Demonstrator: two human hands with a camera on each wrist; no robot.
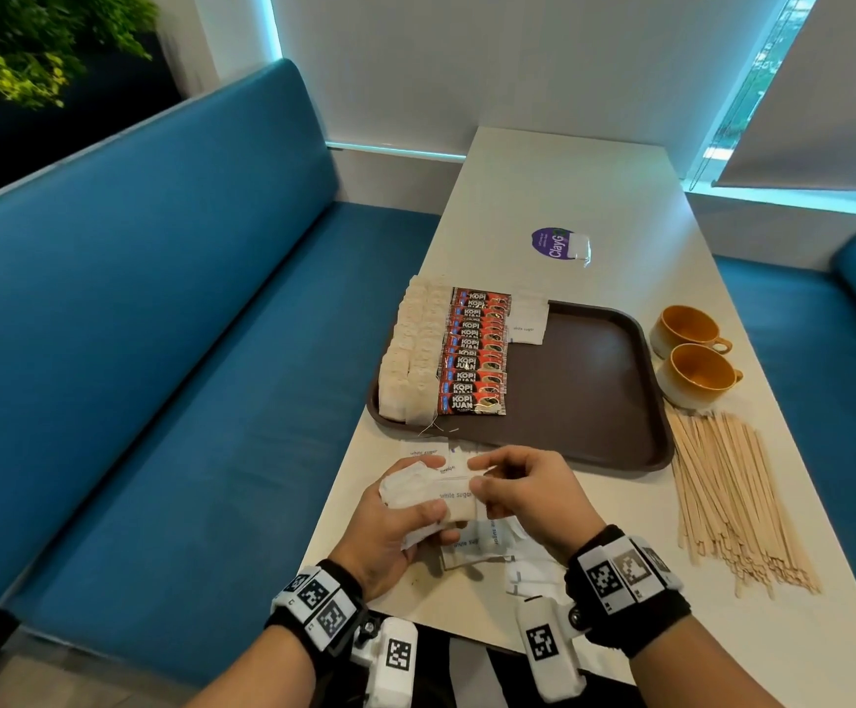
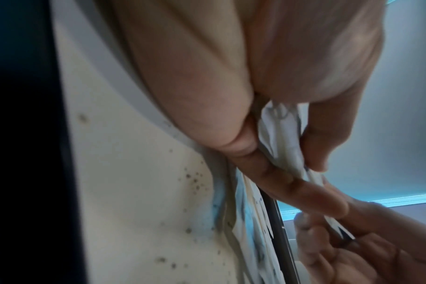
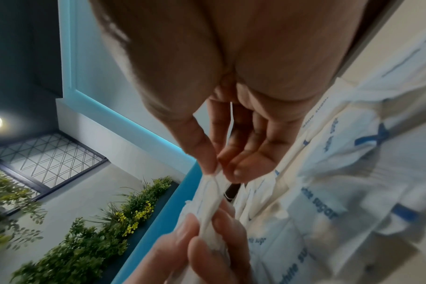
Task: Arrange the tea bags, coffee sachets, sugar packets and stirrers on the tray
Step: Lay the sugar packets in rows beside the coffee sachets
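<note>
My left hand [image 1: 405,508] grips a bunch of white sugar packets [image 1: 431,495] just above the table, near its front edge. My right hand [image 1: 512,485] pinches the right end of that bunch [image 3: 213,194] between thumb and fingers. More sugar packets [image 1: 487,546] lie loose on the table under both hands. On the brown tray [image 1: 589,380], tea bags [image 1: 413,350] fill the left column, red coffee sachets [image 1: 477,355] the one beside it, and a few sugar packets [image 1: 530,321] sit at the far end. Wooden stirrers [image 1: 727,498] lie in a heap right of the tray.
Two orange cups [image 1: 691,350] stand right of the tray. A purple sticker with a small white packet [image 1: 563,245] lies farther back on the table. A blue bench [image 1: 160,350] runs along the left, another bench [image 1: 855,319] on the right.
</note>
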